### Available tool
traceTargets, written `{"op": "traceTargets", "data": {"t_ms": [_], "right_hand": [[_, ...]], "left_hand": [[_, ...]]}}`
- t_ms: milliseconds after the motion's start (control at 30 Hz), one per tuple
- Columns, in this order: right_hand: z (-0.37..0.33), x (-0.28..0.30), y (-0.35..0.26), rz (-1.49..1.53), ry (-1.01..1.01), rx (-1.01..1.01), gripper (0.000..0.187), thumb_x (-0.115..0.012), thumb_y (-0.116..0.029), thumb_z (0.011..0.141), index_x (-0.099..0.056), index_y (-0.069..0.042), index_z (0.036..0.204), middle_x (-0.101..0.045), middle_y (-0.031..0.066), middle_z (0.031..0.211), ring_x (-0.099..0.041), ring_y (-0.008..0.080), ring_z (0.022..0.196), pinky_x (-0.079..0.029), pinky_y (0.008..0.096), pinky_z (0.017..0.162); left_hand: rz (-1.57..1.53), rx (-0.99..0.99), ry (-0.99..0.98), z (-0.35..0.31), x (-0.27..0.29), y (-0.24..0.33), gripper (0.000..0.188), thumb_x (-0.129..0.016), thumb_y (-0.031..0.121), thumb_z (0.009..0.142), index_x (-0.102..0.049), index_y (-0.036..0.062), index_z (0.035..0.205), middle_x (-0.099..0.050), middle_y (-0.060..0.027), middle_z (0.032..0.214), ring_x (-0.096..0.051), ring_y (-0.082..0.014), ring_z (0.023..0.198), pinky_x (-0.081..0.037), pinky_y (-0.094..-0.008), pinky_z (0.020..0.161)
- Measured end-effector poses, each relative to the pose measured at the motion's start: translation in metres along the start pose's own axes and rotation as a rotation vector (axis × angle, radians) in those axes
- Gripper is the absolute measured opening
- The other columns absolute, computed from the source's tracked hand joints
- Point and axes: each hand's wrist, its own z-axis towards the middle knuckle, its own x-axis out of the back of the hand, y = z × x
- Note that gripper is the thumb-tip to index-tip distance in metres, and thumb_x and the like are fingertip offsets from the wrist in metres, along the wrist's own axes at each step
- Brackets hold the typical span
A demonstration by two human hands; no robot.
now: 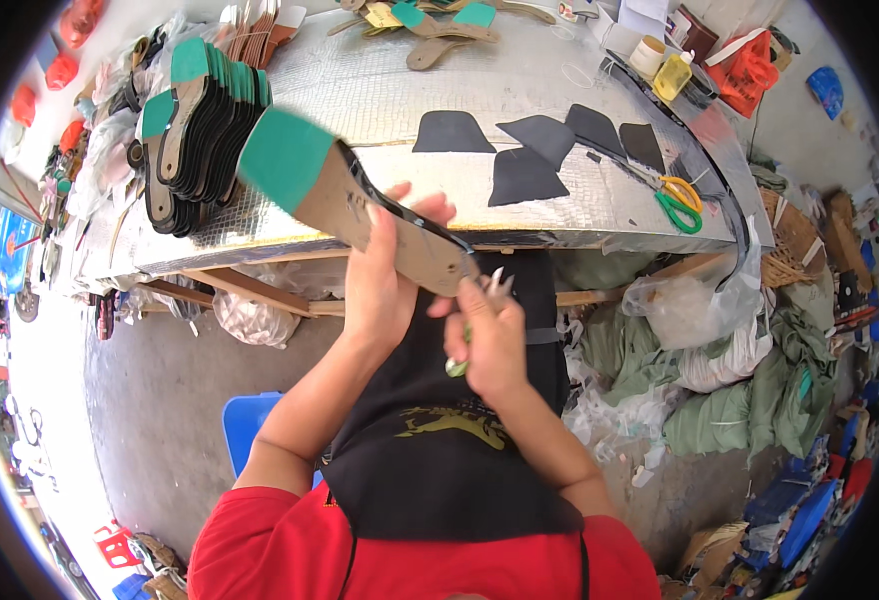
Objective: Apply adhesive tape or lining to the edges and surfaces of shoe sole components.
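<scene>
My left hand [384,278] is closed around the middle of a shoe insole [360,205], held tilted above the table's near edge. The insole is brown with a black edge, and its wide end is green. In my right hand [490,335] is a small cutting tool with a green handle [457,368] and pointed metal tips; the fingers hide much of it. The thumb of that hand is at the insole's narrow end. To the left, a stack of similar insoles [200,130] stands on the table.
On the silvery table [360,85] lie several dark cut pieces [454,132] and scissors [682,205] with orange and green handles. A yellow bottle [673,76] and a jar [647,56] stand far right. Below are a blue stool [248,425] and green cloth bundles [720,415].
</scene>
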Motion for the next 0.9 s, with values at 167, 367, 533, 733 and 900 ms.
{"op": "traceTargets", "data": {"t_ms": [167,367,533,733,900], "right_hand": [[0.019,0.045,-0.049,-0.374,-0.08,0.221,0.022,-0.052,-0.015,0.099,-0.06,-0.003,0.083,-0.055,-0.0027,0.065,-0.042,0.0019,0.05,-0.031,0.0192,0.045],[0.023,0.051,-0.075,-0.961,-0.362,0.588,0.01,-0.061,-0.005,0.088,-0.065,-0.004,0.098,-0.064,0.0064,0.073,-0.059,0.0153,0.057,-0.045,0.0257,0.052],[0.019,0.06,-0.069,-1.646,-0.224,0.864,0.027,-0.066,-0.004,0.075,-0.064,-0.011,0.101,-0.06,0.0047,0.075,-0.061,0.0268,0.061,-0.046,0.0352,0.054],[-0.003,0.035,0.007,-1.377,-0.039,0.829,0.02,-0.068,-0.003,0.078,-0.061,-0.002,0.096,-0.062,0.0103,0.072,-0.062,0.0281,0.056,-0.047,0.0354,0.048],[0.014,0.02,0.031,-1.193,0.139,0.883,0.023,-0.065,-0.01,0.086,-0.059,0.003,0.104,-0.064,0.0126,0.073,-0.064,0.028,0.055,-0.048,0.0338,0.045]], "left_hand": [[1.251,0.118,-0.35,-0.03,0.012,0.041,0.029,-0.065,0.025,0.092,-0.06,-0.0014,0.101,-0.064,-0.015,0.101,-0.063,-0.0243,0.094,-0.049,-0.0397,0.083],[1.432,-0.001,-0.755,-0.002,0.026,0.05,0.027,-0.068,0.028,0.088,-0.066,0.0017,0.092,-0.062,-0.0162,0.076,-0.059,-0.0316,0.07,-0.048,-0.0393,0.067],[1.302,0.25,-0.554,-0.007,0.057,0.031,0.03,-0.065,0.029,0.093,-0.067,-0.0007,0.094,-0.061,-0.0074,0.071,-0.056,-0.0137,0.064,-0.046,-0.0316,0.061],[1.007,0.204,-0.376,-0.009,0.073,-0.001,0.029,-0.064,0.028,0.094,-0.066,-0.0014,0.092,-0.057,0.0018,0.07,-0.047,-0.0039,0.066,-0.042,-0.0246,0.057],[0.796,0.152,-0.226,-0.01,0.057,-0.017,0.028,-0.06,0.028,0.097,-0.066,0.0007,0.093,-0.057,0.0032,0.072,-0.047,-0.0034,0.066,-0.041,-0.0235,0.057]]}}
